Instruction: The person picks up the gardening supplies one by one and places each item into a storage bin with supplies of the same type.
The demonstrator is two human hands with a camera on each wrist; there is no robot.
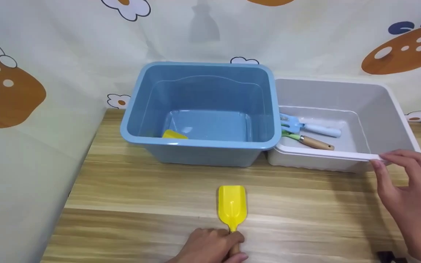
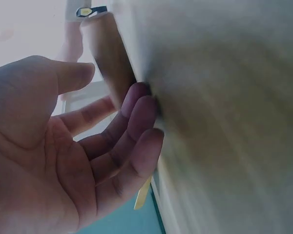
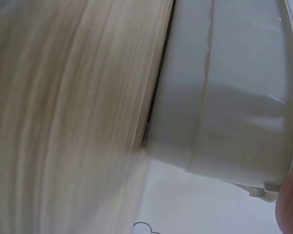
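Observation:
On the wooden table, a small yellow shovel lies with its scoop pointing away from me. My left hand has its fingers curled about the shovel's wooden handle; in the left wrist view the thumb lies close beside the handle. With thumb and fingers, my right hand pinches the front rim of a white bin near its right corner. Inside that bin lie a blue garden fork and a green tool with a wooden handle, its head partly hidden.
A blue bin stands left of the white one, its rim overlapping the white bin's left side. Part of a yellow object shows inside it. A printed cloth hangs behind and to the left. Something dark sits at the bottom right.

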